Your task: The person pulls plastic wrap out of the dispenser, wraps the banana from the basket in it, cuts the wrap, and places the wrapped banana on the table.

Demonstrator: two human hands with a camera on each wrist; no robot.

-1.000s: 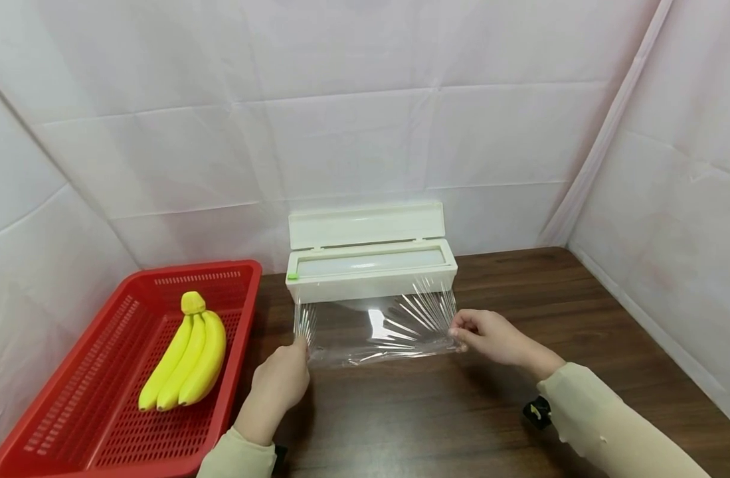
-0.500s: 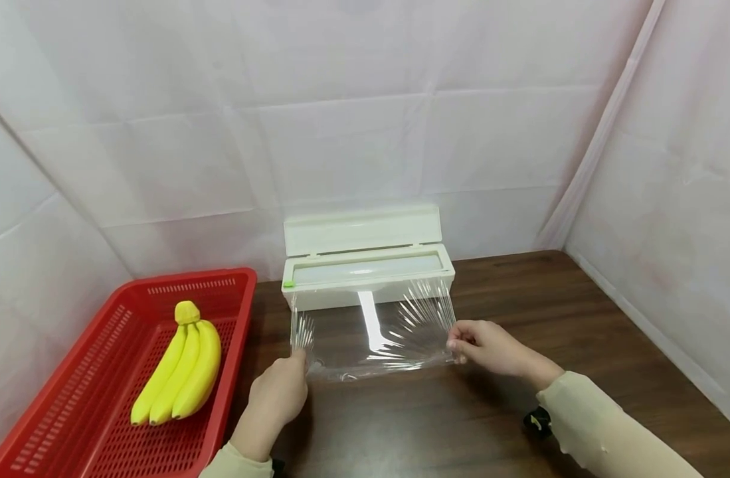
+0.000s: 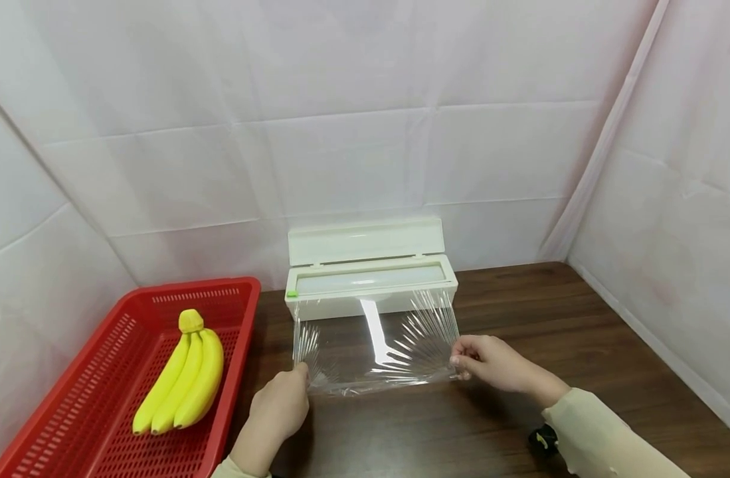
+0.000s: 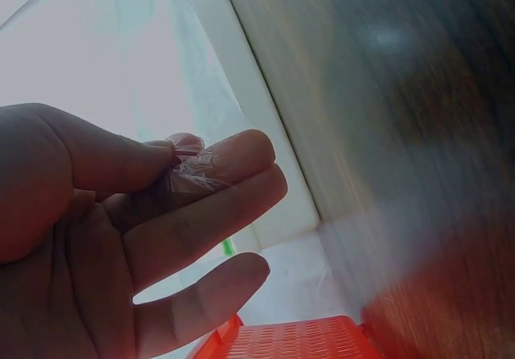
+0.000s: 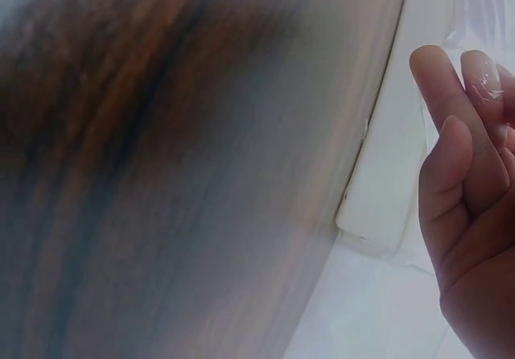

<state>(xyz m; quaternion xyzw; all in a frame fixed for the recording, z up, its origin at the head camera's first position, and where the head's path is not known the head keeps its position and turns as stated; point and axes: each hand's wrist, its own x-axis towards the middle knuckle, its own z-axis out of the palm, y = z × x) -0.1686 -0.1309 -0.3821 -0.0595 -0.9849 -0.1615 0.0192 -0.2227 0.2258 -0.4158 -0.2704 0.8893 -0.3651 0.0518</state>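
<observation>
A clear sheet of cling film [image 3: 365, 352] stretches from a white dispenser box [image 3: 370, 302] toward the near side of the table. My left hand [image 3: 279, 401] pinches the film's near left corner; in the left wrist view the crumpled film [image 4: 195, 168] sits between thumb and index finger, the other fingers extended. At the near right corner my right hand [image 3: 496, 362] pinches the film between thumb and forefinger. Creases fan out from both corners. The dispenser's lid [image 3: 365, 242] is raised, and a green piece [image 3: 291, 293] sits at the left end of its front edge.
On the left stands a red plastic basket [image 3: 236, 372] holding a bunch of yellow bananas [image 3: 188, 382]. Dark wood-grain tabletop [image 3: 394, 438] lies beneath the film. White cloth walls [image 3: 341, 159] enclose the back and both sides, close behind the dispenser.
Both hands keep hold of the film corners and have drawn it slightly nearer, so the stretched sheet is longer. The head view has shifted a little.
</observation>
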